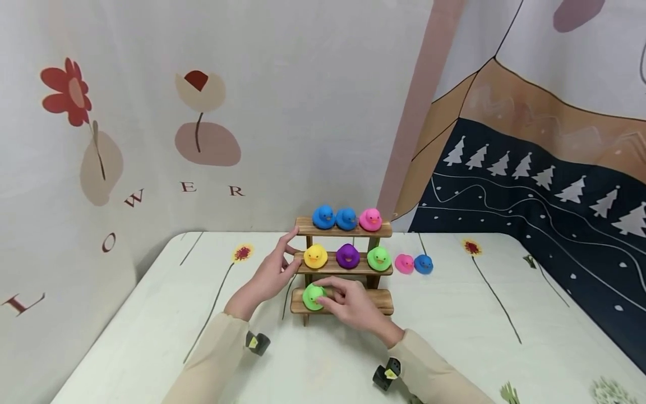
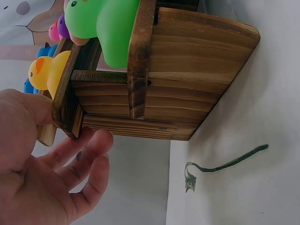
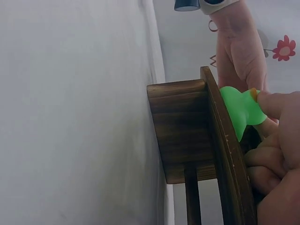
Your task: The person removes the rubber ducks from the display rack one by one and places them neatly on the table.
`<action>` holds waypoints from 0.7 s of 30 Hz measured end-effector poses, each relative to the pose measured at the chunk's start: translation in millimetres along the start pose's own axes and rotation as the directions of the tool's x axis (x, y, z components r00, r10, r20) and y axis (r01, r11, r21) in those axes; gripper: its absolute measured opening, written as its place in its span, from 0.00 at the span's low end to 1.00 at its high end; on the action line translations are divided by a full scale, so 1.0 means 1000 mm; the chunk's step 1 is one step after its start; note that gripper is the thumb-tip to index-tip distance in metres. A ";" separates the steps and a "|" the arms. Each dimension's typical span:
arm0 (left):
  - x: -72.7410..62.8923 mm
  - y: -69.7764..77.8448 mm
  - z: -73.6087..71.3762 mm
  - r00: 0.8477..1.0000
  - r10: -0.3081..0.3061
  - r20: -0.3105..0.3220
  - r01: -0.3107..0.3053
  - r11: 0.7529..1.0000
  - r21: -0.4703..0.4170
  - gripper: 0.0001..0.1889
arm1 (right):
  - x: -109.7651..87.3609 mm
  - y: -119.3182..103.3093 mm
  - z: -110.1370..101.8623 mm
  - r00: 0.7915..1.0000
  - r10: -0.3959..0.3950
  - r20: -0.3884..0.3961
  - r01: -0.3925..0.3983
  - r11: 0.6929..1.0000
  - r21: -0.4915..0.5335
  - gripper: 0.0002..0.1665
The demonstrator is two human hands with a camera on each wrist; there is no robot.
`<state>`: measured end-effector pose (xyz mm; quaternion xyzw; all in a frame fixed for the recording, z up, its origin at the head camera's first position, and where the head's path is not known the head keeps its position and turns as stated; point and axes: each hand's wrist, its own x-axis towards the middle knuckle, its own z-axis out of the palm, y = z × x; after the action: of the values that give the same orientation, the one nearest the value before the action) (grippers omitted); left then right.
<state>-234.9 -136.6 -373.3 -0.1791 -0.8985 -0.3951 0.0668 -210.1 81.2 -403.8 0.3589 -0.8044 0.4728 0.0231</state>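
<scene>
A three-tier wooden shelf stand (image 1: 379,303) holds small rubber ducks. At the left end of the bottom tier sits a light green duck (image 1: 313,297), pinched between the thumb and fingers of my right hand (image 1: 355,306); the right wrist view shows this green duck (image 3: 238,110) against the board. My left hand (image 1: 267,275) grips the stand's left side, thumb by the middle tier and fingers reaching higher. On the middle tier stand a yellow duck (image 1: 315,256), a purple duck (image 1: 348,256) and another green duck (image 1: 379,258).
Along the top tier are two blue ducks (image 1: 323,217) and a pink duck (image 1: 370,219). Right of the stand, another pink duck (image 1: 404,264) and a blue duck (image 1: 423,264) lie on the white flower-print tablecloth (image 1: 454,320). A printed curtain (image 1: 303,112) hangs behind.
</scene>
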 end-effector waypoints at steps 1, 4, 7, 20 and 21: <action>0.000 0.000 0.000 1.000 -0.001 0.004 0.001 1.000 -0.001 0.38 | 0.000 0.000 0.000 1.000 -0.001 -0.005 0.001 1.000 -0.006 0.17; 0.001 0.000 0.000 1.000 -0.009 0.007 0.009 1.000 -0.004 0.38 | -0.001 0.001 0.001 1.000 -0.003 -0.010 0.003 1.000 -0.018 0.17; 0.001 0.000 0.001 1.000 -0.009 0.004 0.009 1.000 -0.001 0.38 | -0.001 0.000 0.001 1.000 0.005 -0.005 -0.005 1.000 -0.024 0.17; 0.001 0.000 0.001 1.000 -0.005 0.005 0.005 1.000 -0.008 0.38 | -0.005 -0.003 -0.005 1.000 0.015 0.014 -0.014 1.000 -0.027 0.17; 0.001 0.000 0.001 1.000 0.001 0.001 -0.001 1.000 -0.009 0.38 | -0.005 -0.002 -0.006 1.000 0.012 0.011 -0.012 1.000 -0.028 0.17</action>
<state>-236.0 -135.7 -373.5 -0.1801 -0.8967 -0.3989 0.0658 -207.0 87.5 -400.6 0.3563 -0.8132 0.4598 0.0204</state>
